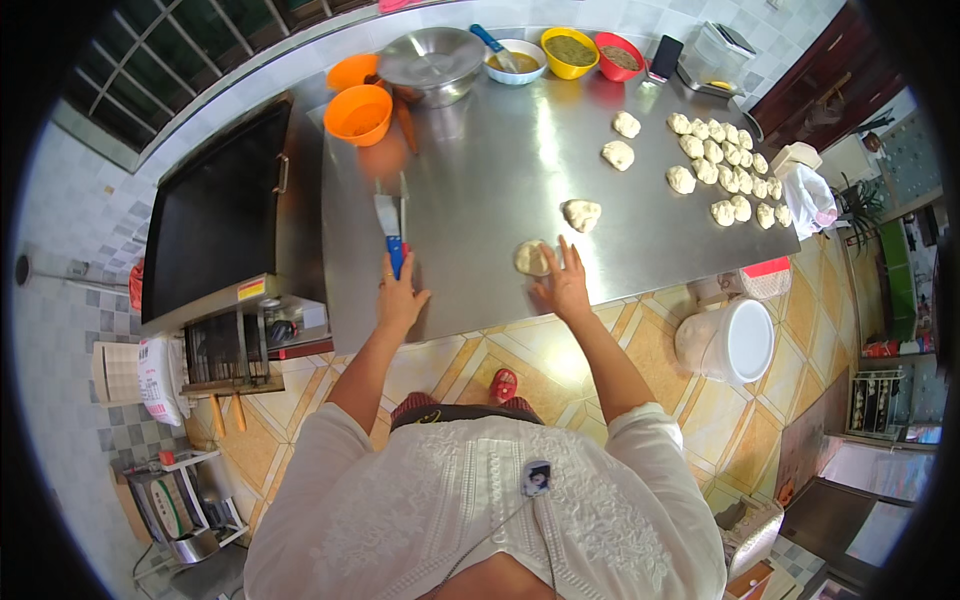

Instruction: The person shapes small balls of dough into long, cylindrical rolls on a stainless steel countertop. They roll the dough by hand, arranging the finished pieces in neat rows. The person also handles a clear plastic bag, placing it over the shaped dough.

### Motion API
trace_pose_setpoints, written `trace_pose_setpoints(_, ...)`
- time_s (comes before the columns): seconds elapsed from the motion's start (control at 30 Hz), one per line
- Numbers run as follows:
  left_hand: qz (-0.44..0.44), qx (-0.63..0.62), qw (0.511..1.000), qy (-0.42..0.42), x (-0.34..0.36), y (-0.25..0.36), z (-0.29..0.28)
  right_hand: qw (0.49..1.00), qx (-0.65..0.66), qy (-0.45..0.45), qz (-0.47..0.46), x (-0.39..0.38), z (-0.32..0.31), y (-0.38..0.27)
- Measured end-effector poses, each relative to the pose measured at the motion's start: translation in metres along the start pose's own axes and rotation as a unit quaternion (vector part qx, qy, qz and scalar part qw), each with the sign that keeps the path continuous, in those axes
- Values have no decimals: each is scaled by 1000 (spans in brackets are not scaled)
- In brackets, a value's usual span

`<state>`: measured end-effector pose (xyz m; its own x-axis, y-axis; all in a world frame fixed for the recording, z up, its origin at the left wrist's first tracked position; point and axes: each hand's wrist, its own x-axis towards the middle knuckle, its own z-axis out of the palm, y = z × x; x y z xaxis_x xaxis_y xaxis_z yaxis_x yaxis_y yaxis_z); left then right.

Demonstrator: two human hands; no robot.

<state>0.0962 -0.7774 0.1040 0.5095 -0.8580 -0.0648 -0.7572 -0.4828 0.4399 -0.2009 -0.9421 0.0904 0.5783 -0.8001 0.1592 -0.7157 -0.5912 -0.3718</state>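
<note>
My left hand (399,303) is at the left of the steel table, its fingertips at the end of a blue-handled scraper (388,216). Its thumb is spread to the right. Beside the scraper lies another tool with a red handle end (406,249), partly hidden. With fingers apart, my right hand (566,288) touches the right edge of a flattened round of dough (530,258) near the table's front edge. Just beyond that hand sits a dough lump (582,215). Two more dough pieces (618,155) lie farther back.
Several rows of dough balls (712,152) cover the table's right end. Along the back stand orange bowls (358,115), a steel bowl (430,65), a white bowl with a brush (515,62), yellow (570,53) and red (619,58) bowls. A black griddle (215,215) adjoins on the left.
</note>
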Motion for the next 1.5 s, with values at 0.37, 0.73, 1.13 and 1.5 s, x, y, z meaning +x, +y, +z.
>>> trace_pose_setpoints(0.37,67,185,978,64,74,32,13,966,231,-118,13,66,28,33)
trace_pose_setpoints(0.73,300,-89,946,-78,134,273,148,922,277,66,261,72,-106,213)
trace_pose_setpoints(1.13,13,-244,970,10,167,371,168,961,264,-79,-2,99,-104,345)
trace_pose_setpoints(1.5,211,33,976,37,169,475,242,967,194,-93,-135,98,-135,412)
